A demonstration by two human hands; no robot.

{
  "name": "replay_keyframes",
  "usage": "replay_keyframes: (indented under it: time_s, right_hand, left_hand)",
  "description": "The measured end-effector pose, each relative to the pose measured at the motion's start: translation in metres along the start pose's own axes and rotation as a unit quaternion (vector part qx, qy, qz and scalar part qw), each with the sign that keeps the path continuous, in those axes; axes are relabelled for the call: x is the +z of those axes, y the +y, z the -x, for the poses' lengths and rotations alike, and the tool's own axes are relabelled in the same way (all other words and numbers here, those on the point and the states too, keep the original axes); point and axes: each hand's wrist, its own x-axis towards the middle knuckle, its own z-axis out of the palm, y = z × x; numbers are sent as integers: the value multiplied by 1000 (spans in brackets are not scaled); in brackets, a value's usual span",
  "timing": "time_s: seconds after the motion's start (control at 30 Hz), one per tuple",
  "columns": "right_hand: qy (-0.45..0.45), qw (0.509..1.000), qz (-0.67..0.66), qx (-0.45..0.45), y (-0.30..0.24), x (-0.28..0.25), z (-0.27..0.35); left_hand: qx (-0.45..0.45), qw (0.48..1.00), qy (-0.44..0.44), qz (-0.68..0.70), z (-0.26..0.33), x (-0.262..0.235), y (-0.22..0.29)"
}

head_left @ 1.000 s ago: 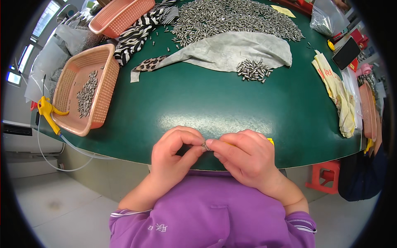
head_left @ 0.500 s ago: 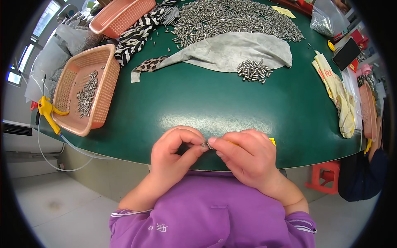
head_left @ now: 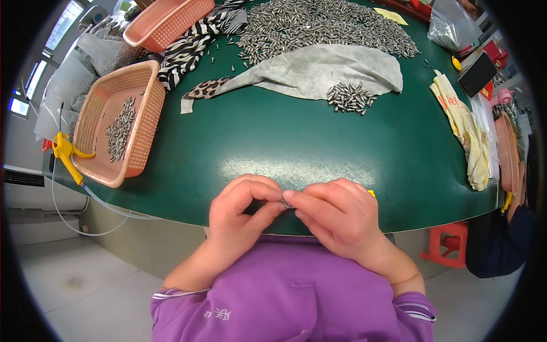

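Note:
My left hand (head_left: 236, 212) pinches a small silvery metal pin (head_left: 284, 203) between thumb and forefinger, over the near edge of the table. Against it, my right hand (head_left: 345, 212) has its fingertips closed, touching the left fingertips. A yellow end of a slim tool (head_left: 371, 194) shows behind the right hand; its tip and most of its length are hidden by the fingers. Farther off, a small heap of metal pins (head_left: 351, 97) lies by the lower edge of a grey cloth (head_left: 307, 71).
Behind the cloth spreads a large pile of metal pins (head_left: 330, 25). At left, a pink basket (head_left: 149, 122) holds more pins, with a yellow air gun (head_left: 68, 157) at its rim. Yellowish gloves (head_left: 467, 134) and a phone (head_left: 477, 75) lie right. A red stool (head_left: 447, 245) stands below.
My right hand has shifted slightly left, its fingertips closing in on the left hand's. The yellow end behind it moved left too. My left hand has hardly moved.

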Motion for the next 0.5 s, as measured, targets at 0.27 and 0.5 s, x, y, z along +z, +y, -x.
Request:
replay_keyframes:
  time_s: [0.27, 0.5]
  right_hand:
    - [0, 1000, -16, 4, 1, -1, 1]
    - [4, 1000, -17, 13, 0, 0, 2]
  left_hand:
    - [2, 1000, 14, -20, 0, 2, 2]
    - [19, 999, 8, -35, -1, 1, 2]
